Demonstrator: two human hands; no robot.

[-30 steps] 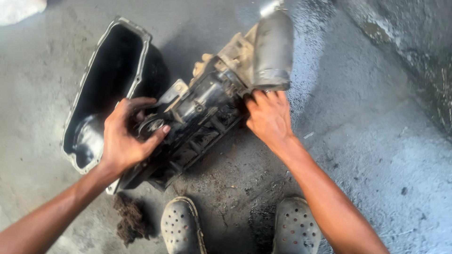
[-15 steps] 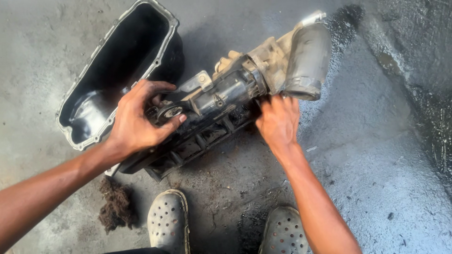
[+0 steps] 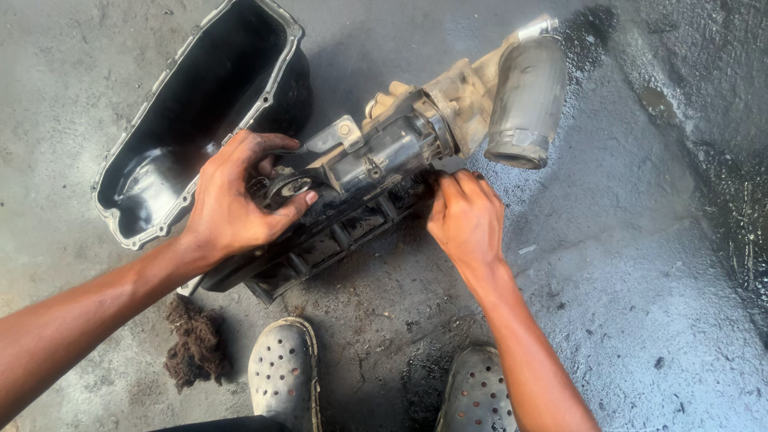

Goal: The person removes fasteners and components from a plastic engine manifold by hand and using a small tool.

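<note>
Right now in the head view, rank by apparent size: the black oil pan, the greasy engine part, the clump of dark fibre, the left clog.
1. Greasy engine part and black oil pan: similar, unsure.
2. Left clog.
3. Clump of dark fibre, slightly smaller, though the clog is cropped.

A grey concrete floor (image 3: 624, 320) (wet and oil-darkened at the far right) carries a grimy engine assembly (image 3: 384, 184) across the middle. A black oil pan (image 3: 160, 160) lies at the far left, a clump of dark fibrous waste (image 3: 194, 352) near left.
</note>
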